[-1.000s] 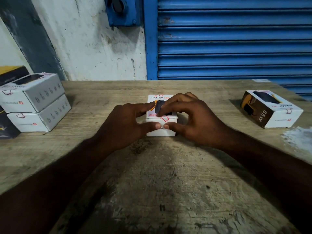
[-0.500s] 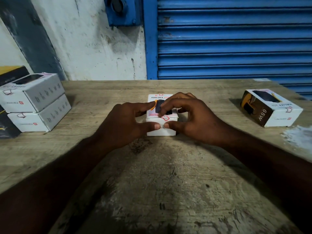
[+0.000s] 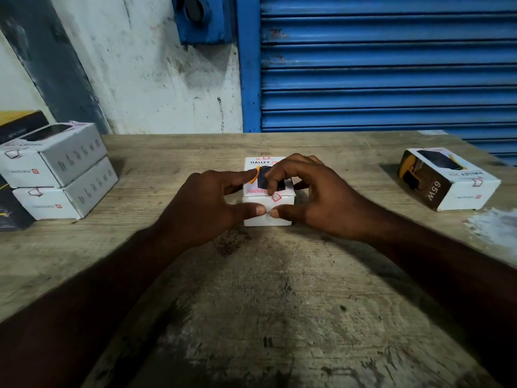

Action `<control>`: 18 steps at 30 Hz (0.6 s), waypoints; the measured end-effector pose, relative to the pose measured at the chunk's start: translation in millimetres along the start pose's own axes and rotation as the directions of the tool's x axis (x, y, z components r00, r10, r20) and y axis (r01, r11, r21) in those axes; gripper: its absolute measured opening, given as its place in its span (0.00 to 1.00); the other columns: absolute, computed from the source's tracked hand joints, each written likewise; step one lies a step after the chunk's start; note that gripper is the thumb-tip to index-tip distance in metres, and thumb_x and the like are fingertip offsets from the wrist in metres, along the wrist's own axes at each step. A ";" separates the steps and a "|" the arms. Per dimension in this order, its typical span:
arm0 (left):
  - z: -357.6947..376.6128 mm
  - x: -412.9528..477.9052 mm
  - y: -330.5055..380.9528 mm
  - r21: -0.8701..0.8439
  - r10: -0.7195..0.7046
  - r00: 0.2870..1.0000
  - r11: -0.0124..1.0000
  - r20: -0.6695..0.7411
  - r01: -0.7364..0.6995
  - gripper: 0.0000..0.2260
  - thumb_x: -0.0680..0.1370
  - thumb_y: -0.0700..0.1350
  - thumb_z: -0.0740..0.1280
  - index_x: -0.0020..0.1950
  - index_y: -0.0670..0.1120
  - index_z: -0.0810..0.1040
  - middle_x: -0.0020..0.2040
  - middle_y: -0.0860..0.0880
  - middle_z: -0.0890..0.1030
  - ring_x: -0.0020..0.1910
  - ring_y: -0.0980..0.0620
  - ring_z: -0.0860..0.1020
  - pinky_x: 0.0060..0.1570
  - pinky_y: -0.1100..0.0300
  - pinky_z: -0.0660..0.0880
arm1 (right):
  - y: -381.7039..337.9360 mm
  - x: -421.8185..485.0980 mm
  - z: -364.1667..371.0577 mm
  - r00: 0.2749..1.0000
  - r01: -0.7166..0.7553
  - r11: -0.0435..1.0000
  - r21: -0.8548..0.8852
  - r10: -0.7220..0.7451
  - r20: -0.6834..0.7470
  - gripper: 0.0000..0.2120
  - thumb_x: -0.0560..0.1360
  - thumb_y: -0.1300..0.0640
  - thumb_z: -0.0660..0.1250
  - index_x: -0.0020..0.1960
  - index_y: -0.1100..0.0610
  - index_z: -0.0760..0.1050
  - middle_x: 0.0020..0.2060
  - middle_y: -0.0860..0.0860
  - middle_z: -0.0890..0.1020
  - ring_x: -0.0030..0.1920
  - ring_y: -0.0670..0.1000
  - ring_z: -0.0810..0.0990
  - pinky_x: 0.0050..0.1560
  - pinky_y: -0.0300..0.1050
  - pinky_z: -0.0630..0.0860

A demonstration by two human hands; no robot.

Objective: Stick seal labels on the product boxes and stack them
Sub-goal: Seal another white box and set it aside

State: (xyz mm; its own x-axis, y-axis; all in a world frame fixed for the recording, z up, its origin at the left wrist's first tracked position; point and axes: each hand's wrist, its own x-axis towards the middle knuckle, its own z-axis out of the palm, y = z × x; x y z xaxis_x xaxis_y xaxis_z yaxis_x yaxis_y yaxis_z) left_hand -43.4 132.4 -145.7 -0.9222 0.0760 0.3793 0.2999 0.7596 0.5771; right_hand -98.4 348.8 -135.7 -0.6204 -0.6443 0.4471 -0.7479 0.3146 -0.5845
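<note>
A: Hands?
B: Left hand (image 3: 207, 204), right hand (image 3: 317, 197) both pinch small white cardboard box (image 3: 283, 206) between them; red-outlined seal label (image 3: 277, 197) on its near top edge, beside right forefinger.
A: Room?
B: Worn wooden table (image 3: 279, 303) spreads behind wrists.

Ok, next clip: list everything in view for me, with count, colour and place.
centre box: one, white, mid-table, between the hands
seal: one, red-edged, on the centre box's near top edge
stacked boxes: two, white, table's left, one on the other
right box: one, white and brown, table's right, alone
dark boxes: two partly seen, black with yellow, left edge, by the stack
table: one, worn wood, across the view
shutter: one, blue, behind, right
wall: one, whitish, behind, left
wall fitting: one, blue, top, between wall and shutter
left hand: thumb on the centre box's front, forefinger on its top
right hand: same grip, forefinger by the seal
</note>
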 end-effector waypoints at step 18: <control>0.8 -0.1 0.9 -0.006 0.016 1.000 1.000 -0.010 -0.016 0.28 0.70 0.56 0.77 0.64 0.70 0.68 0.63 0.64 0.78 0.50 0.82 0.70 0.47 0.82 0.67 | 3.1 2.8 -4.7 0.999 0.048 0.995 -0.092 -0.049 -0.015 0.13 0.69 0.59 0.80 0.52 0.52 0.83 0.49 0.33 0.79 0.56 0.36 0.74 0.54 0.24 0.63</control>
State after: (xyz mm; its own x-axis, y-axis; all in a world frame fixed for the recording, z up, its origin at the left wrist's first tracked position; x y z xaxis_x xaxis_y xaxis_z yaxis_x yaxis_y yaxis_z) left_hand -43.2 133.6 -145.8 -0.9147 0.0820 0.3957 0.3165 0.7541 0.5754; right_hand -103.6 351.3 -133.0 -0.5864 -0.6483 0.4856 -0.7952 0.3467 -0.4975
